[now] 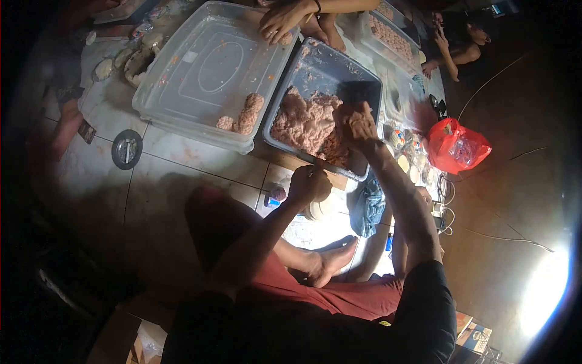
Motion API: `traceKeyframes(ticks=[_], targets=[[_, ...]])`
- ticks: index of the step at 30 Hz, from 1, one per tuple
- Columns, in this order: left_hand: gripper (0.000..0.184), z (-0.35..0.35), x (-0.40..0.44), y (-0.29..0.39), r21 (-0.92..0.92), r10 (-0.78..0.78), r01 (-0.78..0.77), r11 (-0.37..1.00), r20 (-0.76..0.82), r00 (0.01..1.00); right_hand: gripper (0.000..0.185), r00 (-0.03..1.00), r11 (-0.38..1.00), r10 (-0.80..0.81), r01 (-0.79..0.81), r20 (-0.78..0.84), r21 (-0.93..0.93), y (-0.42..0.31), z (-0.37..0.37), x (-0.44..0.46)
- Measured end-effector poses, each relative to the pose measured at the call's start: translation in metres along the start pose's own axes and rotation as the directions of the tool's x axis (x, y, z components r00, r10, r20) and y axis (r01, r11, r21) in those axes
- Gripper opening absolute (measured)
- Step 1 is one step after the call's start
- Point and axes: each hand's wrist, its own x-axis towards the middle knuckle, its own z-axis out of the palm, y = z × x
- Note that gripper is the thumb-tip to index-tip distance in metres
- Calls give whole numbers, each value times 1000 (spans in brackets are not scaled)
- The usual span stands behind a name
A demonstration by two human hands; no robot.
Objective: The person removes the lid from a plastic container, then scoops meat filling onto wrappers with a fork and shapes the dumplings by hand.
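Note:
A grey-blue tub (371, 91) holds a mass of pink ground meat mixture (306, 121). My right hand (357, 126) is inside the tub, over the right side of the meat, with its fingers curled. Whatever lies in its palm is hidden. Close by the tub's near rim, my left hand (310, 184) is closed, and I cannot make out what it grips. To the left stands a large clear plastic container (200, 67) with a few shaped lumps of meat (245, 115) in its near right corner.
Another person's hand (285, 21) reaches over the clear container's far right corner, by a meat lump. Farther back sits a container of many meat pieces (391, 39). A red plastic bag (456, 145), a round ashtray-like dish (127, 149) and cables (447, 212) lie around.

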Motion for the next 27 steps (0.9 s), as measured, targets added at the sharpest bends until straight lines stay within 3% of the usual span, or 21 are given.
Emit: traceKeyframes(ticks=[1,4,6,7,9,10,12,14,16,17,18,20,21,22,23,24,26,27], targets=[[57,1,2,-5,19,24,-23,1000,-32,999,14,998,989,-6,-3,-66,-148,-2,6,-4],[58,3,14,-17,86,91,-85,993,-66,994,8,930,815,-293,122,-222,-566,-4,70,-22],[58,-4,26,-22,139,147,-135,981,-77,986,9,964,953,-244,218,-109,-208,-1,98,-16],[57,-8,32,-28,85,119,-116,990,-39,992,9,962,952,-247,220,-114,-212,1,83,-13],[57,-11,26,-29,24,88,-88,996,-3,996,13,987,958,-81,39,138,284,-2,16,-8],[57,-9,17,-13,32,77,-78,996,26,997,13,987,959,-87,46,136,279,3,-1,-8],[57,-3,-2,5,41,54,-57,998,60,997,14,966,815,11,-159,260,557,14,-25,-24],[58,1,-7,15,54,97,-99,994,29,995,17,955,795,55,-218,290,566,10,-49,-36],[62,-3,10,-12,351,151,-119,929,-63,987,17,906,627,280,-422,316,655,-2,-86,-52],[64,-1,-10,18,121,27,-43,992,133,991,11,945,661,267,-324,190,677,-6,-93,-65],[66,3,-29,45,-91,-56,92,992,346,937,11,941,658,283,-333,187,676,-10,-94,-78],[78,10,-45,62,-333,-51,229,915,466,883,12,927,643,375,-241,-24,727,-21,-89,-105],[80,12,-49,65,-447,-7,249,859,476,880,18,885,687,425,-178,-191,704,-34,-79,-122],[83,14,-56,73,-554,38,266,789,477,878,16,875,655,469,-252,-122,712,-47,-90,-128],[94,13,-50,66,-666,88,261,698,441,893,15,841,704,514,-301,-169,643,-64,-92,-136],[94,19,-56,73,-656,88,259,709,447,890,14,804,742,552,-353,-220,570,-82,-93,-143],[93,34,-72,92,-792,132,239,563,371,919,14,735,848,520,-381,-435,369,-110,-62,-158],[97,29,-60,73,-824,194,269,499,409,891,18,727,830,542,-385,-422,404,-125,-60,-158]])
